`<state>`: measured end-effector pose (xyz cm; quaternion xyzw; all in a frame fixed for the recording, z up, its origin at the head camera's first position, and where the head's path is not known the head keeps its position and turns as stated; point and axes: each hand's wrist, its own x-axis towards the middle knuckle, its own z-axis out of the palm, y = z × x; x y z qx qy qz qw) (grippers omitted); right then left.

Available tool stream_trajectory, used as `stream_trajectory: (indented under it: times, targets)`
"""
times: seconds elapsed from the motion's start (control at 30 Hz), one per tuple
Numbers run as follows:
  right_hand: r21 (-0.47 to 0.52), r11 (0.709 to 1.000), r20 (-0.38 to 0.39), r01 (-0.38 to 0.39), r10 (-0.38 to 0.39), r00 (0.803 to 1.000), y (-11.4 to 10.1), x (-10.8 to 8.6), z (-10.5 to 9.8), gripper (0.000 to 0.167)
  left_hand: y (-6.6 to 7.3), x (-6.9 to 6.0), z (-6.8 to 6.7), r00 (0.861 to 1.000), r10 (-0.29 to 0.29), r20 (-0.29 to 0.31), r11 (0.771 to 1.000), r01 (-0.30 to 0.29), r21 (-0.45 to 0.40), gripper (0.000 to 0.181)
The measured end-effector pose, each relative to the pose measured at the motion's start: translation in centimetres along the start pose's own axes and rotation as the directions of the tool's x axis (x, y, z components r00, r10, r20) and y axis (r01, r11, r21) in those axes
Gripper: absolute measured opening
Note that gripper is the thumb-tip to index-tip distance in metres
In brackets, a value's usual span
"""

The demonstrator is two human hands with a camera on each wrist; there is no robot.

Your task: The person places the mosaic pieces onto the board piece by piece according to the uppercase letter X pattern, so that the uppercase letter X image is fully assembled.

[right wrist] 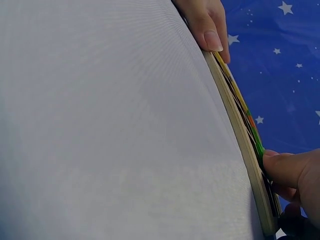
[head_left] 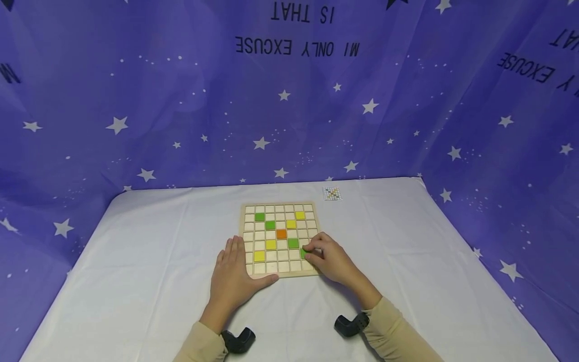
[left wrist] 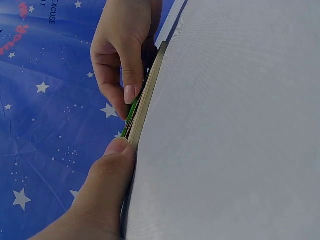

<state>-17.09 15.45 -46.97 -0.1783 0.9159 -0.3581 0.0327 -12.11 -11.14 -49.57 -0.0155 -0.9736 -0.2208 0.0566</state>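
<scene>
A square wooden grid board [head_left: 280, 265] lies on the white cloth, with coloured tiles forming a diagonal cross. An orange tile [head_left: 281, 234] sits at the crossing, with green tiles [head_left: 270, 225] along one diagonal and yellow tiles [head_left: 270, 244] along the other. My left hand [head_left: 232, 279] rests at the board's left side, fingers straight, its thumb along the near edge. At the lower right cells, my right hand [head_left: 332, 259] pinches a green tile [head_left: 304, 253] between thumb and finger. Whether that tile is raised from its cell I cannot tell.
Behind the board's far right corner lies a small pattern card [head_left: 332, 193] with a coloured grid. A purple star-printed curtain [head_left: 262, 115] surrounds the back and sides of the cloth-covered table [head_left: 135, 281]. Black devices [head_left: 239, 341] are worn on both wrists.
</scene>
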Motion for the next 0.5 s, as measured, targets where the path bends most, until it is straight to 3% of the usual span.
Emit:
stream_trajectory:
  times: [0.5]
  targets:
    - [-0.013, 0.999, -0.019, -0.034, 0.034, 0.999, -0.56, -0.21, -0.08, 0.026, 0.03, 0.0, -0.08, 1.0, 0.009, -0.014, 1.0, -0.009, 0.001, 0.142]
